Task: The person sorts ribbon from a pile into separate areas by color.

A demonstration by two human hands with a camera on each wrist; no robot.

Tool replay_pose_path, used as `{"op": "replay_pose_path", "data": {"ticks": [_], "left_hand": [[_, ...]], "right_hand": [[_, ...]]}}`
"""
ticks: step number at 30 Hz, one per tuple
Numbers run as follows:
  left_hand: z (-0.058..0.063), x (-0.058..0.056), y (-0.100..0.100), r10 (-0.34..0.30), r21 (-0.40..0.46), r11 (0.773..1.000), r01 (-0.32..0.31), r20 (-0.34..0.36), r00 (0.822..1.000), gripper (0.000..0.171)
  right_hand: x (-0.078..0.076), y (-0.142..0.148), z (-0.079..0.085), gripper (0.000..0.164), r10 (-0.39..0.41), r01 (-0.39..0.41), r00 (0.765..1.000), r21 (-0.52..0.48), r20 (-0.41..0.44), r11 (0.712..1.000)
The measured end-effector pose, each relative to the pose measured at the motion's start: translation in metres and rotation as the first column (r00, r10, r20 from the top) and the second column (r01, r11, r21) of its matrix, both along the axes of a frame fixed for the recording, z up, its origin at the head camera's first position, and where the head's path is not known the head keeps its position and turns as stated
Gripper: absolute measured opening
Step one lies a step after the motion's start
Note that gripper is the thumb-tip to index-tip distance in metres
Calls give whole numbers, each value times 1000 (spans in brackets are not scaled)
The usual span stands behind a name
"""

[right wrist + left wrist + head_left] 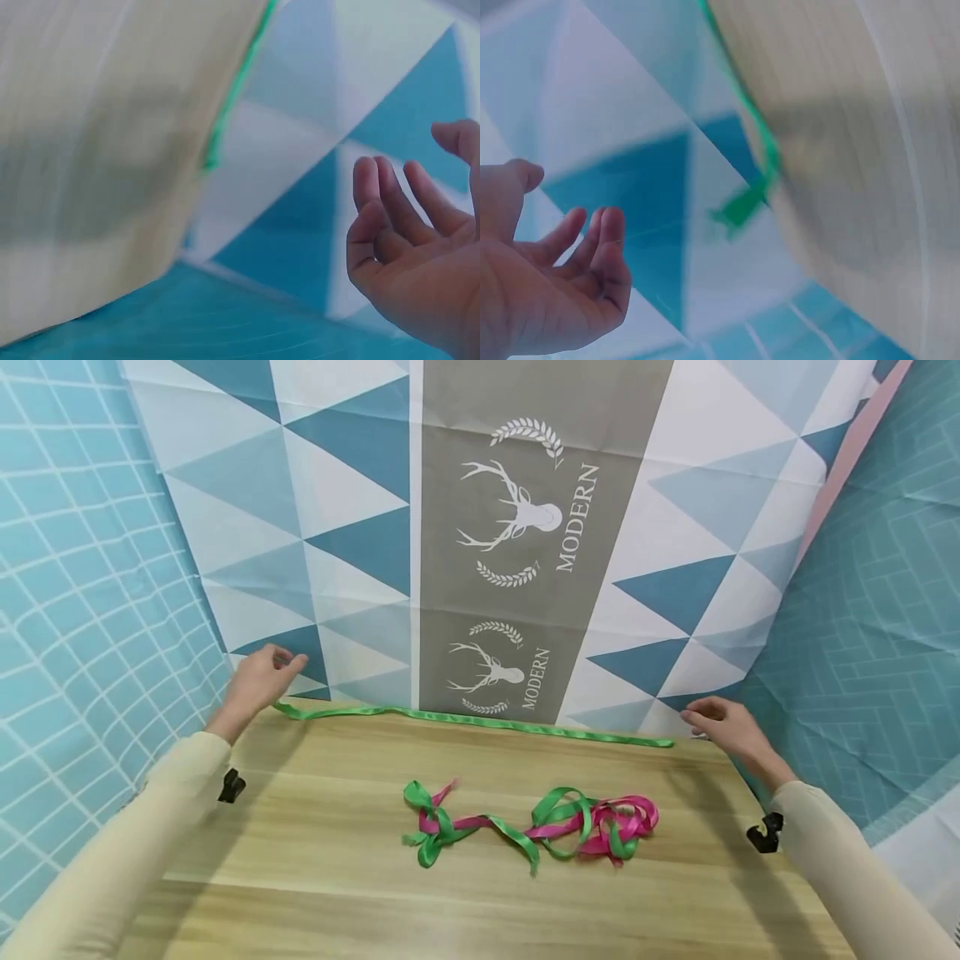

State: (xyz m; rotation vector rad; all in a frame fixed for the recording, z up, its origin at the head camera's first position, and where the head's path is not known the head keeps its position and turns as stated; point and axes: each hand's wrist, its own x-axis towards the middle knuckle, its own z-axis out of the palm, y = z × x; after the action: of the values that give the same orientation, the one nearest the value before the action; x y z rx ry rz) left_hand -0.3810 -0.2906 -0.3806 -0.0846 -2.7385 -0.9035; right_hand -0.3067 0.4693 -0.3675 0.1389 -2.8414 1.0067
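Observation:
A green ribbon [480, 721] runs nearly straight along the far edge of the wooden table [337, 910]. Above its left end hovers my left hand [262, 677], fingers loosely bent and nothing held. In the left wrist view that ribbon end [742, 208] hangs past the table edge, apart from the fingers. Beyond the right end of the ribbon is my right hand [723, 724], relaxed, with its thumb away from the fingers in the right wrist view. Nearer me lies a tangle of pink ribbon [637, 814] and green ribbon [431, 839], touched by neither hand.
A patterned cloth [360, 527] with triangles and deer prints hangs behind the table's far edge. Blue tiled-pattern cloth [75, 610] covers the left side, and teal cloth [862, 652] the right. A small black clip [232, 785] shows beside the left sleeve, another black clip [765, 833] beside the right.

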Motion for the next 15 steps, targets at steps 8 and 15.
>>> {"op": "replay_pose_path", "data": {"ticks": [8,15], "left_hand": [[5,42,71,-214,7,976,216,-107,971,54],[15,22,65,-197,-112,977,183,-124,973,60]], "right_hand": [[33,-80,22,31,211,-192,970,149,-125,970],[55,-131,5,24,402,-385,914,207,-47,900]]}}
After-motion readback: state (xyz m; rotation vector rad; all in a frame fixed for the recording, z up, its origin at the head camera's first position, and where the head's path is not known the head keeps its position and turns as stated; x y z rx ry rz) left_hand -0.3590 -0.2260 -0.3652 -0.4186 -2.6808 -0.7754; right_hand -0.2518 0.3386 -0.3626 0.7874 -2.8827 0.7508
